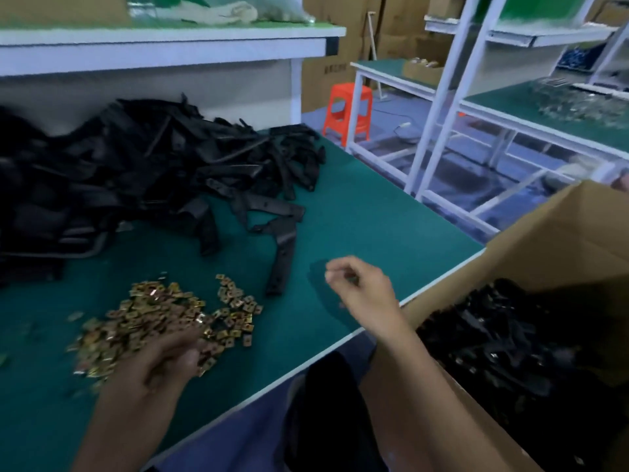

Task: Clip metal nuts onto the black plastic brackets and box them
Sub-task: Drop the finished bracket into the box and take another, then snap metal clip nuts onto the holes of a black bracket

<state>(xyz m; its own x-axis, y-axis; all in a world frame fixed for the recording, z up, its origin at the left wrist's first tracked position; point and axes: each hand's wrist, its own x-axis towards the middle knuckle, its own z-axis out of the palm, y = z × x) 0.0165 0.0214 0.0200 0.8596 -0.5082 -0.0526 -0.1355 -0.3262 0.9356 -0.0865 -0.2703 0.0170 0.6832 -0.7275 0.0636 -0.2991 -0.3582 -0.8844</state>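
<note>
The left hand (pixel 163 362) is grabbing small gold metal nuts (pixel 163 311) on the green tabletop (pixel 357 216). Long black plastic brackets (pixel 136 172) are lying behind the nuts. The right hand (pixel 360 287) is curling right of the nuts; I cannot tell if it is holding anything.

Left hand (pixel 170 364) and right hand (pixel 362 289) bare, trousers (pixel 326 420) black.

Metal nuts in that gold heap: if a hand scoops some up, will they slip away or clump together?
Probably slippery: the metal nuts are small, flat, shiny squares lying loose. They likely spread rather than roll, since strays already lie scattered flat on the green table. Each looks light; pushing would probably fan the heap out.
</note>
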